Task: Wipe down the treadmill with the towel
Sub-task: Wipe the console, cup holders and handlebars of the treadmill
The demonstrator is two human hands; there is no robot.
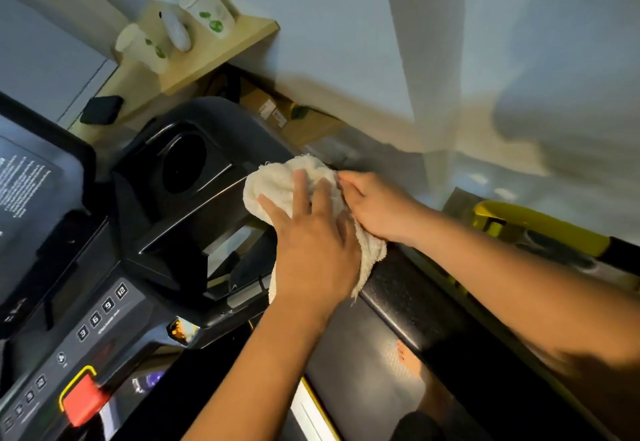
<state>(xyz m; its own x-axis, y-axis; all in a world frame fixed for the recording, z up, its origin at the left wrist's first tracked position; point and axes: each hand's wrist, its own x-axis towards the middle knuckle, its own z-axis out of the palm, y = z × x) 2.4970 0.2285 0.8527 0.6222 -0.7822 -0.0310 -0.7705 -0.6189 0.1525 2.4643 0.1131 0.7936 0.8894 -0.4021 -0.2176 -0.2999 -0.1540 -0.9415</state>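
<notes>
A white terry towel (273,181) is draped over the upper end of the treadmill's black right handrail (408,295), where it meets the console (104,319). My left hand (311,236) lies flat on the towel with its fingers spread and straight, pressing it onto the rail. My right hand (377,208) is on the far side of the rail, its fingers curled and pinching the towel's edge. The towel's lower end hangs below my left hand. The rail under the towel is hidden.
A round cup holder (183,163) sits just left of the towel. A red stop button (85,402) and number keys are at the lower left. A wall shelf (249,35) holds two paper cups (204,0). A yellow machine part (540,226) is on the right.
</notes>
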